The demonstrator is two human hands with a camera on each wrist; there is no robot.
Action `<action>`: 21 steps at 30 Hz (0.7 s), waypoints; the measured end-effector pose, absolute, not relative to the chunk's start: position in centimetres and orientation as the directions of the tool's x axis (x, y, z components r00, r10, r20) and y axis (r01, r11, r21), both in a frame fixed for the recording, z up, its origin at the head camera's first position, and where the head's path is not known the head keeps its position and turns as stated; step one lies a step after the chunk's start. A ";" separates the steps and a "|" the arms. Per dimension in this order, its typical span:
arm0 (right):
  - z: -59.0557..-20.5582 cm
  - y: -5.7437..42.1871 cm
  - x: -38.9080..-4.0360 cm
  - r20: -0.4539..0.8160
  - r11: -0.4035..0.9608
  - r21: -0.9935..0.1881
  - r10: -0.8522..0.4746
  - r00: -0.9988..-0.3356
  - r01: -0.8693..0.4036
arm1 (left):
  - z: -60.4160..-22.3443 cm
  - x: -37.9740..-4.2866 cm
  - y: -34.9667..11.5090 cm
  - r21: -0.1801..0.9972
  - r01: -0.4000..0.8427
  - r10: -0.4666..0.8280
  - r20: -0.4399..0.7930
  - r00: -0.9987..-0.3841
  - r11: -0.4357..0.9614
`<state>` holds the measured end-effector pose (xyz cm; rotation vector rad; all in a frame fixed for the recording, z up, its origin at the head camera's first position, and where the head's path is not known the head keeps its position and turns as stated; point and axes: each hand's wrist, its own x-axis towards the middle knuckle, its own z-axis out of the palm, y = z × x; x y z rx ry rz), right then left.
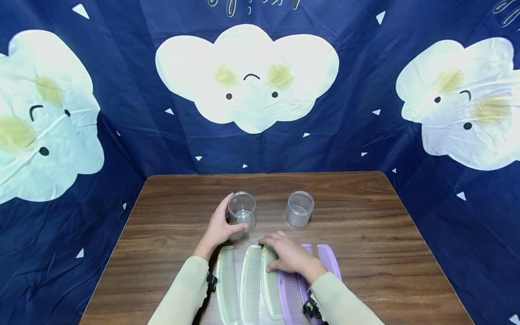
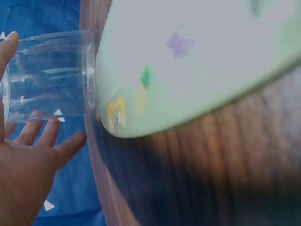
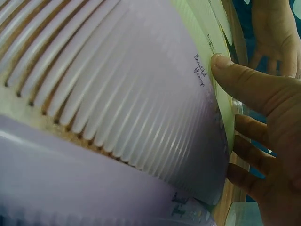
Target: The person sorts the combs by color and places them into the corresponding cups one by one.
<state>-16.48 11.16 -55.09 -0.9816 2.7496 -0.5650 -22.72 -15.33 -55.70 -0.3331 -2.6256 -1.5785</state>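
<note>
My left hand (image 1: 219, 228) is around a clear cup (image 1: 243, 205), thumb on the near side and fingers on the far left side. In the left wrist view, the fingers (image 2: 49, 132) and thumb lie on either side of the cup's wall. My right hand (image 1: 288, 253) grips the upper end of the rightmost pale green comb (image 1: 272, 289), its thumb near the right edge. Two more pale green combs (image 1: 229, 284) lie left of it. Purple combs (image 1: 289, 295) lie to the right, partly hidden under my right hand and wrist.
Another clear cup (image 1: 299, 210) stands at the back, right of the first. A light grey patch shows beneath the combs on the wooden table (image 1: 365, 234). Blue cloth (image 1: 357, 140) with cloud prints surrounds the back and sides.
</note>
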 end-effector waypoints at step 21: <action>-54.6 11.4 -17.0 -0.062 0.691 -0.422 -0.667 -0.742 -0.586 | -55.9 -23.4 -14.9 0.905 0.151 0.173 0.087 -0.981 0.398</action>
